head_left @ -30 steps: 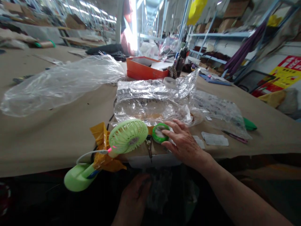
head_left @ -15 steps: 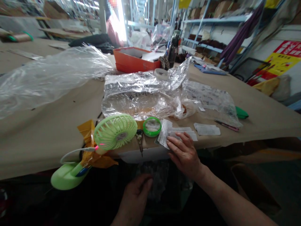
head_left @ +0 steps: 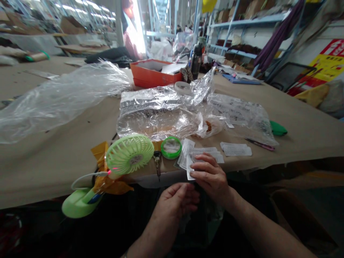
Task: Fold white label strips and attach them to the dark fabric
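At the front edge of the table, my right hand (head_left: 211, 175) is closed on a white printed paper label (head_left: 190, 171), its fingers over the label's right side. Under and behind it lie more printed labels (head_left: 206, 150) in an overlapping spread. My left hand (head_left: 176, 200) is just below the table edge, left of my right hand, with the thumb against curled fingers. Whatever it may hold is hidden. Close by on the left are a round green-rimmed container (head_left: 171, 148) and a small pointed tool (head_left: 157, 165). A separate stack of labels (head_left: 235, 149) rests to the right.
A green fan (head_left: 130, 154) is taped at the table edge on the left. Clear plastic bags (head_left: 158, 114) spread across the middle, with a tape roll (head_left: 182, 87) on them. Behind stands an orange box (head_left: 156, 77). Pink-handled scissors (head_left: 260, 144) lie at right.
My left hand has risen and moved right, close to my right hand. The right hand has drawn a label toward the table edge. The view has shifted slightly.
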`<state>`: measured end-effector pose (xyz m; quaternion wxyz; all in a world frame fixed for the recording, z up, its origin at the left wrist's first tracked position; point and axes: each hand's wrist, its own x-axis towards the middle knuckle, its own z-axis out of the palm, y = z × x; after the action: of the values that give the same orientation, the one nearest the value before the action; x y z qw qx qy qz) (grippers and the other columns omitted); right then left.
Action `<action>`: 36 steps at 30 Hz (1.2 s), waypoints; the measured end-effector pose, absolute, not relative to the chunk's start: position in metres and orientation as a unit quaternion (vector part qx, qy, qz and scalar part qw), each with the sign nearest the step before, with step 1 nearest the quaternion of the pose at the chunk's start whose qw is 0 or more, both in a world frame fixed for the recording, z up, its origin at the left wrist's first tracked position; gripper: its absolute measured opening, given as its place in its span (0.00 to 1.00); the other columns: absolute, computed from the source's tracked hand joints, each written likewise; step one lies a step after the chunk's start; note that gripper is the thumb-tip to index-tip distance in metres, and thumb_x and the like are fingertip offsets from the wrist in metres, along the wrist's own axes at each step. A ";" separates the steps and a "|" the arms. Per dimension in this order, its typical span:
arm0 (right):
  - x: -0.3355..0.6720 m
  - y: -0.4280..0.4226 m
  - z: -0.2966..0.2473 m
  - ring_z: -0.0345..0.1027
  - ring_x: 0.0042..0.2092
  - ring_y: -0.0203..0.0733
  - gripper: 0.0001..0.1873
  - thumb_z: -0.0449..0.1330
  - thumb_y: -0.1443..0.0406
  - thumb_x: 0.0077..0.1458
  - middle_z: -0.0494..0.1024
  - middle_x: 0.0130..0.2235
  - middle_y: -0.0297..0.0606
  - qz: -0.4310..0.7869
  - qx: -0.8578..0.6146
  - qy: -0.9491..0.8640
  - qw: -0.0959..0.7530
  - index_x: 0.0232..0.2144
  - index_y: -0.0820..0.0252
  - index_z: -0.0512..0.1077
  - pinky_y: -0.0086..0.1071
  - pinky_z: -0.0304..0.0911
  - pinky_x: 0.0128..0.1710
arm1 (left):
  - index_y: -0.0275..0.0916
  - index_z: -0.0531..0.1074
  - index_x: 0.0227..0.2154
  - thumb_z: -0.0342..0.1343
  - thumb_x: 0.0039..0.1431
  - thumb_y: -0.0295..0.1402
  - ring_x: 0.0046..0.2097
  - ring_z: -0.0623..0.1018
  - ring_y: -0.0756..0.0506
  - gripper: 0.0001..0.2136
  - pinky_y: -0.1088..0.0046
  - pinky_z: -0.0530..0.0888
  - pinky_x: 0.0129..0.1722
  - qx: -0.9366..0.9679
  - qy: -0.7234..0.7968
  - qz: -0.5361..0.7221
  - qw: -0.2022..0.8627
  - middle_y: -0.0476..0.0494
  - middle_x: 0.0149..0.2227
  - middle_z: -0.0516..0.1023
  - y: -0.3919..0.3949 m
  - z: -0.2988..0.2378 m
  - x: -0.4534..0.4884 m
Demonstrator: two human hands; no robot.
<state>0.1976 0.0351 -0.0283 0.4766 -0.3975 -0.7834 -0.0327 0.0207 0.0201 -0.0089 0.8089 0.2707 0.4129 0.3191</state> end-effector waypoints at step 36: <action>0.216 0.007 -0.018 0.66 0.43 0.41 0.07 0.55 0.71 0.58 0.78 0.35 0.36 0.017 -0.457 -0.760 0.462 0.31 0.57 0.72 0.39 0.63 0.46 | 0.30 0.74 0.34 0.57 0.55 0.30 0.28 0.79 0.46 0.07 0.69 0.76 0.30 0.182 0.406 0.223 0.867 0.38 0.28 0.80 0.025 -0.006 0.036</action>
<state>0.2158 0.0073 -0.0183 0.4623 -0.4569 -0.7597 0.0175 0.0363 0.0253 -0.0062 0.8673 0.1822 0.4059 0.2234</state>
